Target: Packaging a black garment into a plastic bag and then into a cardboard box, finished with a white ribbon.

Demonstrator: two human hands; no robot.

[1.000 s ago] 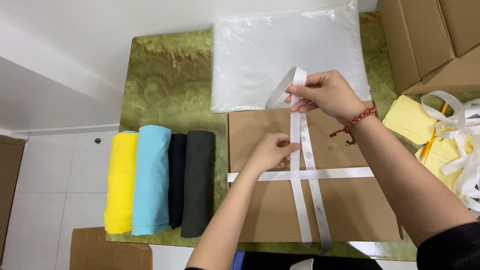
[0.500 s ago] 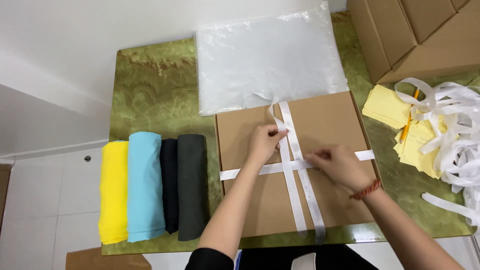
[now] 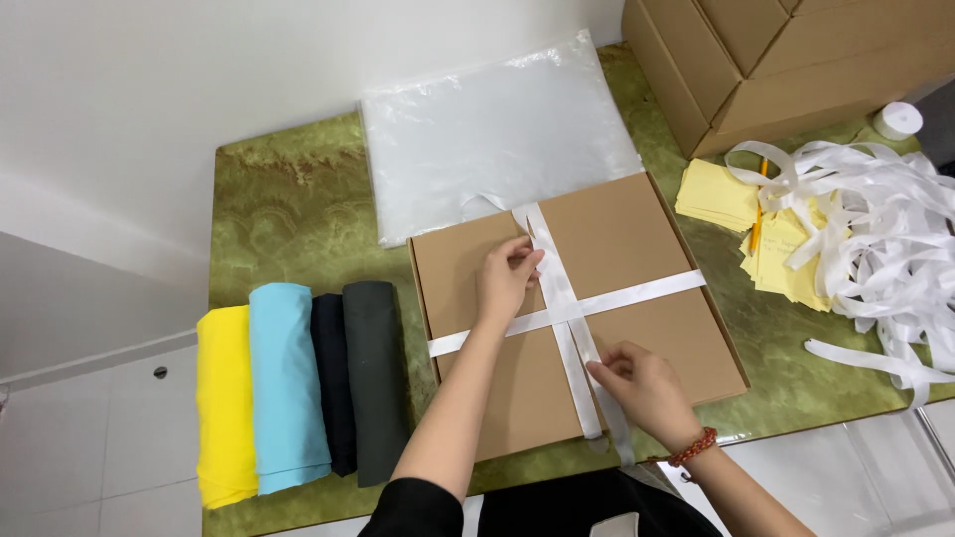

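Your left hand [image 3: 507,278] presses flat on the lengthwise ribbon [image 3: 563,298] just above the crossing, fingers spread rather than closed, while your right hand [image 3: 642,383] pinches the same ribbon's loose end near the box's 6 o'clock edge. The cardboard box [image 3: 637,328] lies flat in the middle of the tabletop [image 3: 288,219], with a second ribbon [image 3: 647,291] running across it from 9 to 3 o'clock.

The likely slip is at the crossing: if your left hand lifts or slides, the two bands may drift apart and the cross will sit off centre. Pull too hard with the right hand and the satin-looking strip could twist or skid sideways, since the two lengthwise strands already lie slightly splayed toward 6 o'clock.

Around you: a clear plastic bag [image 3: 497,139] at 12 o'clock, tucked partly under the box's far edge, could drag along if the box shifts. Rolled fabrics in yellow [image 3: 224,408], light blue [image 3: 286,383], black [image 3: 331,388] and dark grey [image 3: 376,378] lie at 9 o'clock, near the box but apart. At 3 o'clock a heap of loose ribbon [image 3: 875,239] covers yellow paper slips [image 3: 716,194] and could snag your right sleeve side. Stacked cartons [image 3: 776,60] stand at 1 o'clock.
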